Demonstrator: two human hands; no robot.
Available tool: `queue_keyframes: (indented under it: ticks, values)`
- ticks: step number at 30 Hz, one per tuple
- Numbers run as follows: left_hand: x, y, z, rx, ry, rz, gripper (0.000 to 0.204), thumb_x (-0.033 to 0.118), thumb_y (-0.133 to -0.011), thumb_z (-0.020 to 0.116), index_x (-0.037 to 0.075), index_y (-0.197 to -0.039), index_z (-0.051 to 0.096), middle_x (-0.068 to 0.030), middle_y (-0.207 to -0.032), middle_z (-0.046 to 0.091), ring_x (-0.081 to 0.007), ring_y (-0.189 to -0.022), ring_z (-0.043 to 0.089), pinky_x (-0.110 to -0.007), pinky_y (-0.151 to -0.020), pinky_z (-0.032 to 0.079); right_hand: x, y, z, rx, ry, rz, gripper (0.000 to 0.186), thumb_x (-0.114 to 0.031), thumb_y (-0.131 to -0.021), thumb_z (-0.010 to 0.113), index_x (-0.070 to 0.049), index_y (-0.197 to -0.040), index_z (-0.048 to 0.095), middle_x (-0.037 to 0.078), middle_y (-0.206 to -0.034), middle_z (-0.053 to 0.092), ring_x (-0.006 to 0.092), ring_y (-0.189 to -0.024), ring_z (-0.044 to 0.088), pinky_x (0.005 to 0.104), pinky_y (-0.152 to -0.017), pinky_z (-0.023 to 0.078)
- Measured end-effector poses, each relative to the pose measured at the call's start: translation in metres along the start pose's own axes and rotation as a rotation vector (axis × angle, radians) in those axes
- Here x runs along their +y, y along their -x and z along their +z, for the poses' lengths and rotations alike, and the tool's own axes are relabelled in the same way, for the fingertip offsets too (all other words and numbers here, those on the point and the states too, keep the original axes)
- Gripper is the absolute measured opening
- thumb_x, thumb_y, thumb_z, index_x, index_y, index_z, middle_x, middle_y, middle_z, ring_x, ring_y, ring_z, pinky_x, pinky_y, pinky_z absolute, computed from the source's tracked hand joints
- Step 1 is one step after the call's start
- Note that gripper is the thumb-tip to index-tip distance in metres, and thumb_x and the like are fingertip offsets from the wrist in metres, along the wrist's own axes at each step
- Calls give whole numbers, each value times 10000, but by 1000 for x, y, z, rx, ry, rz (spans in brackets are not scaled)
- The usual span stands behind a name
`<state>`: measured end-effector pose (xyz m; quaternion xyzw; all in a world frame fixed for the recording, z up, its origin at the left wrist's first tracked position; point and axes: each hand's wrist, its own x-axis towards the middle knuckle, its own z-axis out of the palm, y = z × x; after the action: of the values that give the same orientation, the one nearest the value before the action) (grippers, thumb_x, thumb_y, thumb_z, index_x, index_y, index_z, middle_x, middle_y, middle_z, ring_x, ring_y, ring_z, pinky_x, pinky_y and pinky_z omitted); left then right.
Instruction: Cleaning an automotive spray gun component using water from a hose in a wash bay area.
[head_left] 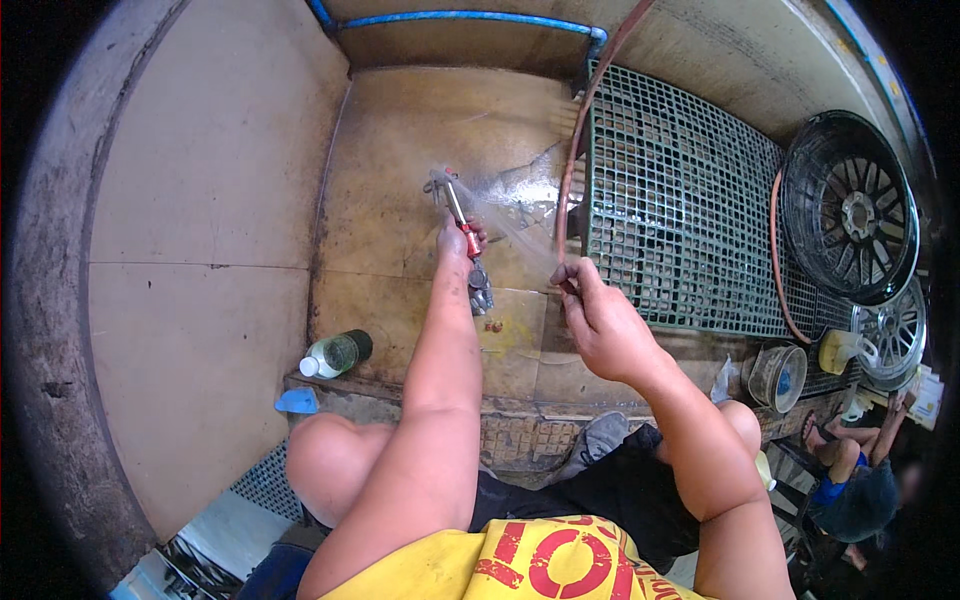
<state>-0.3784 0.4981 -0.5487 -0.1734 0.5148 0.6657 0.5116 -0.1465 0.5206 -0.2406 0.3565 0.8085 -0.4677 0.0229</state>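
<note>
My left hand (453, 240) reaches out over the wet tiled floor (390, 150), its fingers closed round a long silver-and-red metal part (459, 208). Greyish pieces show at both ends of the part; its exact kind is unclear. Lower right of it, my right hand (605, 318) pinches the end of a reddish-brown hose (573, 180). From the hose end, a fan of water (510, 228) sprays up and left onto the held part. Below my left hand, a few small brownish pieces (493, 326) lie on the floor.
A green plastic grating (680, 190) stands at right, with a black wheel rim (850, 210) and a silver rim (890, 330) beyond. Nearby are a bucket (775, 378) and a yellowish jug (842, 350). A bottle (335, 354) lies at left. Another person (855, 495) sits at far right.
</note>
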Motion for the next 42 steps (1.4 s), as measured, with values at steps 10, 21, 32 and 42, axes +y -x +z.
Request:
queue_keyframes:
  ticks: [10,21,32,42]
  values:
    - [0,-8,-8,13,-114,108,572,565,-1060,346,69,-970,616,-75,-729,639,-218,-566,621,-365,-495,514,1,-4,-2,35,-30,-29,274,-47,-951,476,-18,-1221,438,306,-953,669,498,-947,641,545,-830,494]
    - [9,-11,3,-20,-161,210,369,401,-1059,505,63,-980,628,-52,-803,638,-185,-636,608,-348,-569,509,2,-3,13,-5,36,-26,282,-45,-965,475,7,-1239,429,307,-1036,658,494,-1014,630,505,-855,500]
    - [9,-15,13,-49,-83,284,246,282,-1046,551,59,-972,622,-49,-772,603,-192,-612,593,-374,-552,511,3,-4,16,48,-4,-86,285,-41,-946,475,-3,-1224,424,325,-1026,664,501,-984,635,552,-856,498]
    - [17,-31,-9,14,2,37,241,303,-1042,556,74,-976,597,-53,-724,573,-205,-570,560,-366,-495,471,-5,-1,22,-14,-6,-72,304,-15,-941,476,8,-1237,414,320,-1053,656,500,-1040,623,526,-874,498]
